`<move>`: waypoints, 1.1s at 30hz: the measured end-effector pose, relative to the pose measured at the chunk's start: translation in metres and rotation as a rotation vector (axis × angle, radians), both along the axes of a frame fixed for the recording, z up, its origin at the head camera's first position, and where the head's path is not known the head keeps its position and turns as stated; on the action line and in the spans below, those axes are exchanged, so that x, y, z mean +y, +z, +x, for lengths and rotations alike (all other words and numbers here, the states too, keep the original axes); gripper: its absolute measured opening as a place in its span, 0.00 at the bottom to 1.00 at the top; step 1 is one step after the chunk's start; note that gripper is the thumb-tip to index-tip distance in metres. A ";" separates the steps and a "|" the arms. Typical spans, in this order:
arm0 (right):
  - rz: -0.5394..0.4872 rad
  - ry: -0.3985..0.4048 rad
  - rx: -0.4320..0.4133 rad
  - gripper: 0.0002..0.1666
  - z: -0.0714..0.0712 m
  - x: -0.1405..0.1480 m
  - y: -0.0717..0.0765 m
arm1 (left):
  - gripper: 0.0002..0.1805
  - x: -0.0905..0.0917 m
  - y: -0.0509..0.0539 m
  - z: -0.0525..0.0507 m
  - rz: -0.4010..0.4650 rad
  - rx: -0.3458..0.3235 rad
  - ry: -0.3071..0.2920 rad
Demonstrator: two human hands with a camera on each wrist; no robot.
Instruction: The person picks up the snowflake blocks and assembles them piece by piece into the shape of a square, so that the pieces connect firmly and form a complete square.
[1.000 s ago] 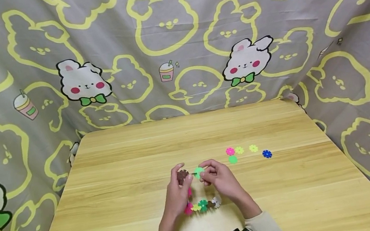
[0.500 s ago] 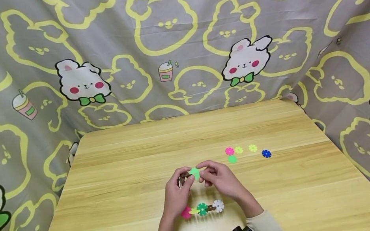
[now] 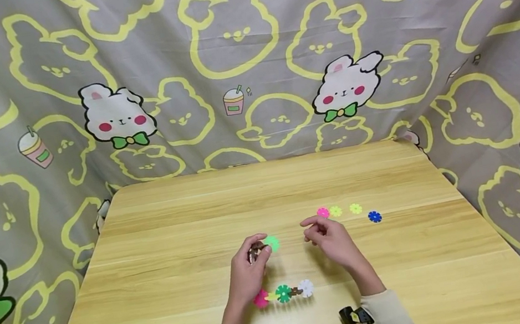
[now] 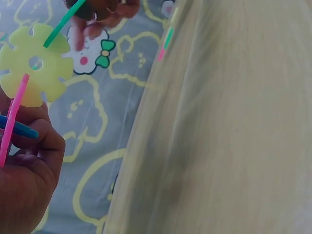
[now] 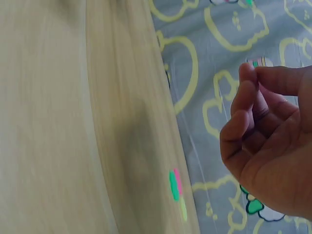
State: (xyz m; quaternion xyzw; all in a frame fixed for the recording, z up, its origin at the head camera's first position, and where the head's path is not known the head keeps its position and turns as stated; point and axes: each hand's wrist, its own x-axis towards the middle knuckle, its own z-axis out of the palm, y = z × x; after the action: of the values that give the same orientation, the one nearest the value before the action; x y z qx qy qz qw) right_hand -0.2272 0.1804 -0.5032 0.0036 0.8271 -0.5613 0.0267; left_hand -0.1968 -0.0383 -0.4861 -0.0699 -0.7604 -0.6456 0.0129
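Observation:
My left hand (image 3: 248, 267) pinches a chain of plastic snowflake discs near one end. A light green disc (image 3: 272, 244) sticks out past the fingertips, and brown discs (image 3: 255, 252) show behind them. The chain's near stretch has a pink disc (image 3: 261, 298), a green disc (image 3: 283, 293) and a white disc (image 3: 306, 288). Close up in the left wrist view are a yellow disc (image 4: 36, 66) and the edge of a blue disc (image 4: 22, 127). Over the table, right of the chain, my right hand (image 3: 334, 240) is loosely curled and holds nothing.
Loose discs lie beyond my right hand: pink (image 3: 323, 212), yellow (image 3: 335, 211), another yellow (image 3: 355, 208) and blue (image 3: 374, 216). A loose green disc (image 5: 174, 185) shows in the right wrist view. A patterned curtain (image 3: 243, 47) surrounds the wooden table (image 3: 173, 225).
My right hand has let go of the light green disc and moved right towards the loose discs. My left hand keeps hold of the chain, which has shifted slightly left.

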 end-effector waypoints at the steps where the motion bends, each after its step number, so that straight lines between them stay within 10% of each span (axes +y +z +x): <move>1: 0.020 -0.017 0.001 0.14 -0.001 0.003 -0.001 | 0.12 0.000 0.000 0.000 0.002 -0.005 0.000; 12: 0.394 -0.147 -0.037 0.16 -0.017 0.038 -0.010 | 0.11 -0.003 0.001 0.000 0.013 -0.032 -0.002; 33: 0.634 -0.098 -0.188 0.27 -0.035 0.043 -0.022 | 0.11 -0.002 0.003 0.003 0.011 -0.028 -0.014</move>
State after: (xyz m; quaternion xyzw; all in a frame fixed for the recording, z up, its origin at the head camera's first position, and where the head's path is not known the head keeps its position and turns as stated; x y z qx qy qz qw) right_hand -0.2624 0.2234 -0.5253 0.1034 0.9533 -0.2740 0.0733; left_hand -0.1943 -0.0401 -0.4831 -0.0661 -0.7563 -0.6509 -0.0020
